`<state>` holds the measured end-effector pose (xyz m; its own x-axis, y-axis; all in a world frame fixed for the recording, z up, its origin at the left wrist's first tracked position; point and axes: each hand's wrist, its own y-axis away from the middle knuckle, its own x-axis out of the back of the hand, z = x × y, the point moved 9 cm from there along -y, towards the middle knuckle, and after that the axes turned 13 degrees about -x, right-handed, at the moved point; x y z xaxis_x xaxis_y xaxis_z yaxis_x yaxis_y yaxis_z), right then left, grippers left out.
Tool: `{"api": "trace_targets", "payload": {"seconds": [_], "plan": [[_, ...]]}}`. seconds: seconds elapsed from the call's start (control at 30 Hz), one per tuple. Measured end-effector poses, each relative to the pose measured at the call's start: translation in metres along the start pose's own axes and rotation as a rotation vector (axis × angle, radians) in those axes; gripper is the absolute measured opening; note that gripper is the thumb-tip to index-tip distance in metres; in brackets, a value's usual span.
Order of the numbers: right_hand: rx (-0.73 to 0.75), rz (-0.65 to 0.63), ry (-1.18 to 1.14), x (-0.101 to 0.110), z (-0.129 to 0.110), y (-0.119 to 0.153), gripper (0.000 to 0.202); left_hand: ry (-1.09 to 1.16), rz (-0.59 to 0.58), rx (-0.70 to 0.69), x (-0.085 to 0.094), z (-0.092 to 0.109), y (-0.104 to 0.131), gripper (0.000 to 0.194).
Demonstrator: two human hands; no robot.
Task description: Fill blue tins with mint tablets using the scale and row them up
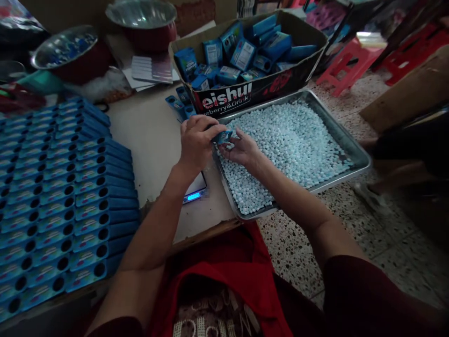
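Observation:
My left hand [197,140] is closed around a small blue box [223,136], holding it tilted over the near left edge of a metal tray [363,161]. My right hand [242,149] is palm up at the box's right end, thumb and fingers apart. Whether it touches the box or has small pieces in the palm, I cannot tell. Many small white and pale blue candy-like pieces [280,140] lie spread in the tray. Partly hidden behind my left forearm is a digital scale [193,196] with a lit blue display too blurred to read.
Rows of stacked blue boxes [87,201] with dark round holes fill the left. A cardboard carton [242,96] of loose blue boxes stands behind the tray. Metal bowls [142,18] are at the back left. A red stool [354,63] and a person's foot [372,196] are at right.

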<state>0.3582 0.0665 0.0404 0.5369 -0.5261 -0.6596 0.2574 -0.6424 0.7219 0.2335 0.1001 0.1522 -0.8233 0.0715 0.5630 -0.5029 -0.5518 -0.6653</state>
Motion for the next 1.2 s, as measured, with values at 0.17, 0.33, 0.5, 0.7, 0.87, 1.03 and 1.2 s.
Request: {"api": "trace_targets", "payload": {"seconds": [0.17,0.33,0.5,0.7,0.87,1.03,1.2], "plan": [[0.030,-0.030,-0.007,0.001,-0.005,-0.004,0.042,-0.003,0.044,0.029,0.006,-0.011,0.014,0.020],[0.015,-0.034,0.075,-0.001,0.001,0.000,0.040,-0.030,0.077,0.038,0.015,-0.008,0.033,0.022],[0.013,-0.056,0.088,-0.005,0.008,0.000,0.036,-0.072,0.054,-0.023,0.009,0.012,0.027,0.023],[0.036,-0.021,0.018,-0.003,0.011,-0.001,0.031,-0.109,0.066,0.012,0.003,-0.003,0.030,0.030],[0.002,-0.049,0.036,-0.006,0.018,-0.004,0.032,-0.109,0.140,0.006,0.014,0.000,0.042,0.033],[-0.023,-0.044,0.044,-0.007,0.016,-0.001,0.035,-0.031,0.213,0.105,0.021,-0.018,0.045,0.027],[0.119,-0.057,0.212,-0.009,-0.010,0.011,0.026,0.202,0.461,0.313,0.046,-0.059,0.094,0.051]]}}
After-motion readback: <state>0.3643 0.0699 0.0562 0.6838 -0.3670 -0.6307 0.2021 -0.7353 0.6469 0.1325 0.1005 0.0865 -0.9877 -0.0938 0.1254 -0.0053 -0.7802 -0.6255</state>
